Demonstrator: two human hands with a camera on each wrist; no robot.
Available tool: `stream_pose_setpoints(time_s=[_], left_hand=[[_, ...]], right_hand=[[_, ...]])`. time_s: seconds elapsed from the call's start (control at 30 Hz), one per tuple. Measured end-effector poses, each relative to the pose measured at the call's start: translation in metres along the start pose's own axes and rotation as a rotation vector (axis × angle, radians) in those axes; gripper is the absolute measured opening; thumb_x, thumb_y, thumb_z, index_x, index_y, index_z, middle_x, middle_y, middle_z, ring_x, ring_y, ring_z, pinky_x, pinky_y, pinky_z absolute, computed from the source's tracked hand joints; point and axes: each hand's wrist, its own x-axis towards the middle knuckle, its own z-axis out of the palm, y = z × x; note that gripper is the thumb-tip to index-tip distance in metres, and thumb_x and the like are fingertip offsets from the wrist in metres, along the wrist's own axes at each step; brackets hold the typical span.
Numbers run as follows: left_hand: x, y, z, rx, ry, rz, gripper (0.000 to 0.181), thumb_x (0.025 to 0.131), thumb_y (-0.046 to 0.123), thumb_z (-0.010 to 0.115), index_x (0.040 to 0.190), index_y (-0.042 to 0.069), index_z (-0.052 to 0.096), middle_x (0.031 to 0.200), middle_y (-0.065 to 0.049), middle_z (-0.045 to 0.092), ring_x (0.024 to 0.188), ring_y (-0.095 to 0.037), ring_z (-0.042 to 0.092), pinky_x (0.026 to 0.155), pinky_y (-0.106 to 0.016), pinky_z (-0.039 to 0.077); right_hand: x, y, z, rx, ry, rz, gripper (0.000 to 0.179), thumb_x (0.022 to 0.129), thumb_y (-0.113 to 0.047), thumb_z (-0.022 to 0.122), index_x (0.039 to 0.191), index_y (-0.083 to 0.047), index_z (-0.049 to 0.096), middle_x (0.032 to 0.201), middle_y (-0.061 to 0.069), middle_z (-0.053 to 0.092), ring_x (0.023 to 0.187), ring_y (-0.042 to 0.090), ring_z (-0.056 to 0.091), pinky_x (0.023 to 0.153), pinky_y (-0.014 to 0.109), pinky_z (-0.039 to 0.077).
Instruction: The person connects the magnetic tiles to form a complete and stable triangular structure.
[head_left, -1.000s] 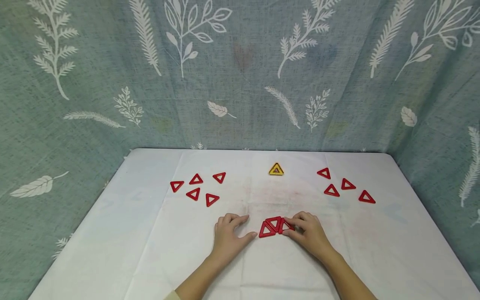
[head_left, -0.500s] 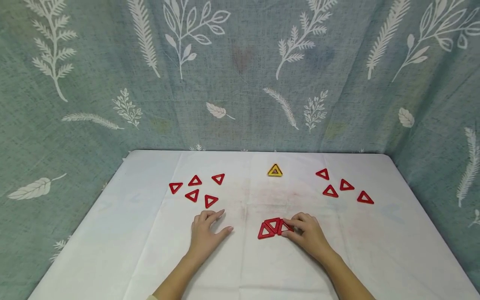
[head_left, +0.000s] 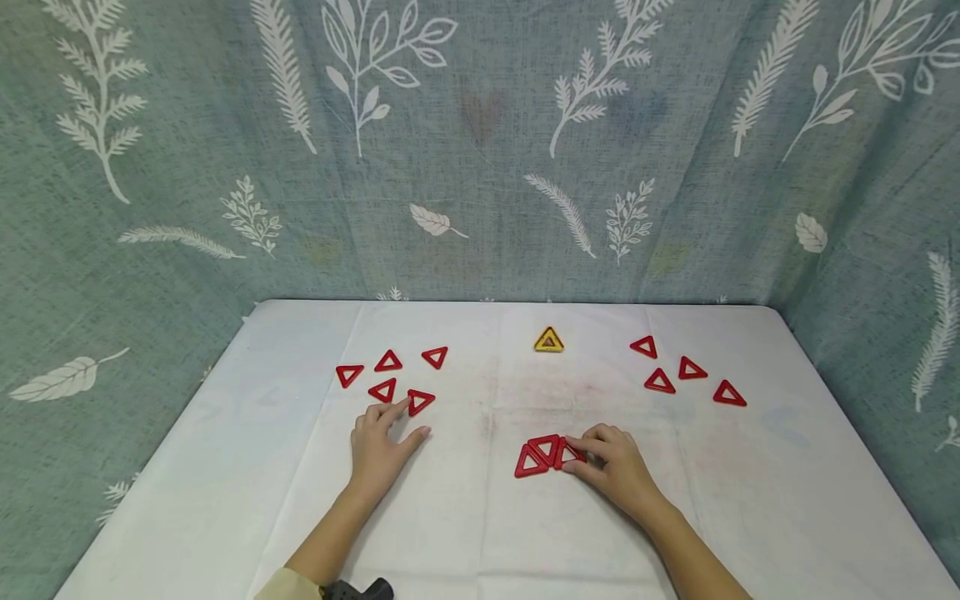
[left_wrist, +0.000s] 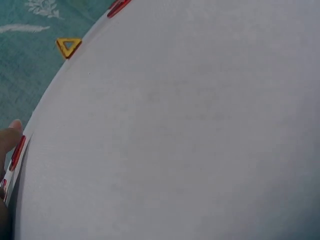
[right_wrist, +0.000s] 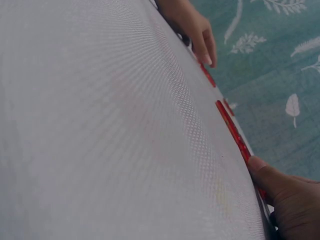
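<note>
Three flat red triangle frames lie side by side near the middle of the table in the head view: a left one [head_left: 531,473], a middle one [head_left: 543,438] and a right one [head_left: 559,452]. My right hand [head_left: 618,471] pinches the right one between thumb and fingers. Farther left, my left hand [head_left: 377,450] has its index fingertip at the left corner of a loose red triangle frame [head_left: 422,394], its thumb held apart below. The left wrist view catches only part of a hand [left_wrist: 9,140] at its left edge.
More red triangle frames lie behind the left hand, one of them [head_left: 388,367] near the back. Another group, including a frame [head_left: 730,402], lies at the right. A yellow triangle [head_left: 550,347] sits at the back middle of the white-covered table [head_left: 225,483]. A patterned curtain [head_left: 480,167] hangs behind.
My left hand has moved away from the three joined triangles, leftward and then forward to a loose red triangle frame. The right hand stays on the right triangle.
</note>
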Motion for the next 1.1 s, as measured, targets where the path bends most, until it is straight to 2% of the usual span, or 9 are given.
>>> stream_pose_setpoints(time_s=[0.2,0.4,0.53,0.73,0.9,1.1], left_hand=[[0.011,-0.002,0.002,0.09,0.011,-0.02,0.06,0.077,0.031,0.076,0.129,0.008,0.058,0.111,-0.014,0.051,0.096,-0.031,0.045,0.082,-0.045,0.03],[0.02,0.0,0.003,0.13,-0.032,-0.081,0.059,0.08,0.034,0.073,0.133,0.011,0.056,0.115,-0.015,0.05,0.1,-0.033,0.046,0.083,-0.046,0.03],[0.023,0.002,0.003,0.158,-0.039,-0.105,0.058,0.081,0.036,0.072,0.131,0.011,0.057,0.114,-0.015,0.052,0.1,-0.032,0.047,0.081,-0.045,0.03],[0.023,0.006,0.002,0.176,-0.035,-0.072,0.053,0.082,0.036,0.072,0.127,0.01,0.061,0.108,-0.014,0.056,0.098,-0.032,0.049,0.08,-0.046,0.031],[0.024,0.004,0.002,0.137,-0.055,-0.049,0.044,0.082,0.035,0.072,0.12,0.012,0.067,0.104,-0.012,0.059,0.097,-0.031,0.051,0.084,-0.046,0.032],[0.022,0.003,0.005,0.112,-0.067,0.01,0.036,0.08,0.029,0.075,0.112,0.012,0.071,0.098,-0.007,0.06,0.094,-0.027,0.051,0.078,-0.04,0.031]], right_hand=[[0.0,0.0,0.001,-0.01,-0.007,0.0,0.036,0.065,-0.022,0.085,0.097,-0.009,0.076,0.081,-0.009,0.056,0.073,0.002,0.044,0.066,0.025,0.034],[0.001,0.0,0.001,-0.012,-0.004,0.007,0.036,0.065,-0.021,0.085,0.097,-0.009,0.076,0.08,-0.01,0.056,0.073,0.002,0.044,0.066,0.025,0.034],[0.001,0.0,0.001,-0.007,-0.001,0.001,0.036,0.064,-0.021,0.085,0.097,-0.009,0.076,0.08,-0.009,0.056,0.073,0.002,0.044,0.066,0.024,0.034],[0.001,0.0,0.001,-0.002,0.0,0.002,0.036,0.064,-0.021,0.085,0.097,-0.009,0.076,0.081,-0.01,0.057,0.072,0.002,0.044,0.066,0.025,0.035],[0.002,-0.002,-0.001,0.017,-0.015,0.026,0.035,0.064,-0.023,0.085,0.096,-0.01,0.077,0.081,-0.011,0.057,0.073,0.001,0.044,0.066,0.024,0.035],[0.001,-0.004,-0.002,0.048,-0.026,0.053,0.034,0.064,-0.02,0.085,0.095,-0.01,0.077,0.081,-0.012,0.058,0.074,0.002,0.045,0.067,0.025,0.035]])
